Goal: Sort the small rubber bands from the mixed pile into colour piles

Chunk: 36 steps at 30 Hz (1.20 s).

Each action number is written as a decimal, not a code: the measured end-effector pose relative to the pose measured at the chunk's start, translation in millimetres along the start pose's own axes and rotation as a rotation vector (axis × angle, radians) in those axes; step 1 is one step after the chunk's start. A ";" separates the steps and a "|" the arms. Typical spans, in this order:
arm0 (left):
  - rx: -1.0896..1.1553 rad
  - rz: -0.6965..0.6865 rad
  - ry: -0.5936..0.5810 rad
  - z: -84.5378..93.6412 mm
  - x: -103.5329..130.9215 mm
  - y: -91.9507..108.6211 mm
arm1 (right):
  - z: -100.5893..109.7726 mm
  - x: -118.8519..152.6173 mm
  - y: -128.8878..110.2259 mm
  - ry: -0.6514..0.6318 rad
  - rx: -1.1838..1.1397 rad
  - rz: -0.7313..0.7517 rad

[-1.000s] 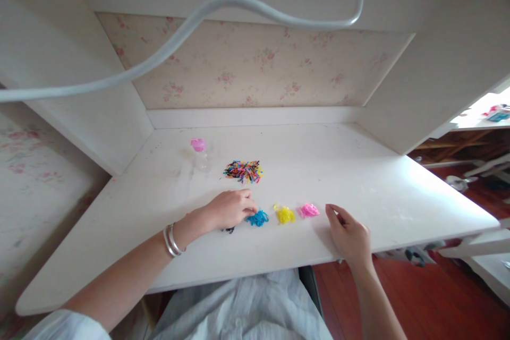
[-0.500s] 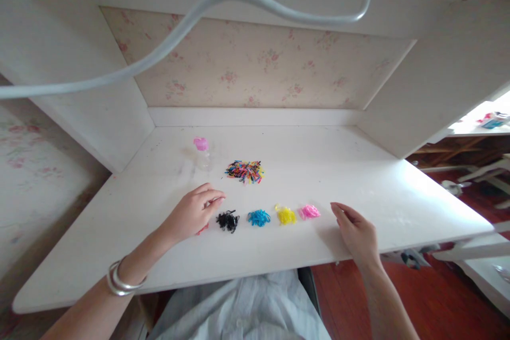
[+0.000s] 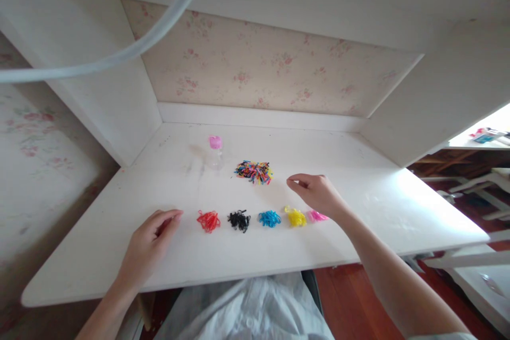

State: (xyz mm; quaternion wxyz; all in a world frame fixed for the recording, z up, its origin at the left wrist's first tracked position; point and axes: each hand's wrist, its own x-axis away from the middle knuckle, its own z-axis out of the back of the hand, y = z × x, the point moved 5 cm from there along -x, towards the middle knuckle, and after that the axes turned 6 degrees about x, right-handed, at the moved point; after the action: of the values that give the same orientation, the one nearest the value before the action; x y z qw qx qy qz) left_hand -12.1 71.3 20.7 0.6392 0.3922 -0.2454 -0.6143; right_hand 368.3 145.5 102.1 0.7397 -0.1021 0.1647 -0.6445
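Small rubber bands lie on the white table in separate piles: red [image 3: 208, 221], black [image 3: 239, 220], blue [image 3: 270, 218], yellow [image 3: 295, 217] and pink [image 3: 317, 216]. Behind this row is a mixed multicoloured pile of rubber bands [image 3: 254, 172]. My left hand [image 3: 153, 239] is over the table left of the red pile, thumb and fingers pinched together. To the right of the mixed pile, my right hand [image 3: 316, 192] also has its fingertips closed, its wrist covering part of the pink pile. Anything in either pinch is too small to make out.
A clear container with a pink heart-like top [image 3: 215, 143] stands at the back left of the table [image 3: 191, 265]. White side panels and a flowered back wall [image 3: 255, 69] enclose the table. A pale cable [image 3: 139, 50] crosses the upper view.
My left hand has moved left and back towards me, uncovering the red pile. My right hand has moved left and forward from beyond the pink pile towards the mixed pile. The view has shifted slightly.
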 end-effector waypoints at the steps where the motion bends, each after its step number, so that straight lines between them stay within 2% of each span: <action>1: 0.013 -0.005 -0.001 -1.0 -0.7 0.2 | -9.4 -7.0 -5.6 -0.055 0.062 0.011; 4: 0.031 -0.030 -0.017 -3.5 -2.3 1.8 | -38.5 -24.6 -13.5 -0.184 0.271 -0.005; 7: 0.039 -0.045 -0.017 -2.6 -1.4 1.9 | -58.9 -38.0 -13.7 -0.215 0.383 -0.045; 13: 0.036 -0.050 -0.033 -1.0 -1.6 1.0 | -75.1 -48.3 -10.8 -0.210 0.454 -0.070; 18: 0.062 -0.064 -0.027 -2.3 -3.0 -1.0 | -70.5 -44.0 -5.8 -0.210 0.443 -0.046; 30: 0.061 -0.068 -0.031 -4.2 -3.6 3.3 | -35.4 -48.1 8.7 -0.115 0.247 -0.038; 33: 0.071 -0.052 -0.033 -4.6 -3.6 3.6 | -32.8 -40.8 -5.1 -0.081 0.202 -0.021; 36: 0.059 -0.037 -0.037 -4.5 -3.0 4.2 | -32.6 -22.0 -40.7 -0.014 0.128 0.076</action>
State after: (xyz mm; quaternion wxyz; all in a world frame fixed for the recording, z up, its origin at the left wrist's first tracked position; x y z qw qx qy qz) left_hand -6.4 74.8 22.0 0.6113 0.4040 -0.2680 -0.6255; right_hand 316.0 163.2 89.2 0.7697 -0.0529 0.1217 -0.6244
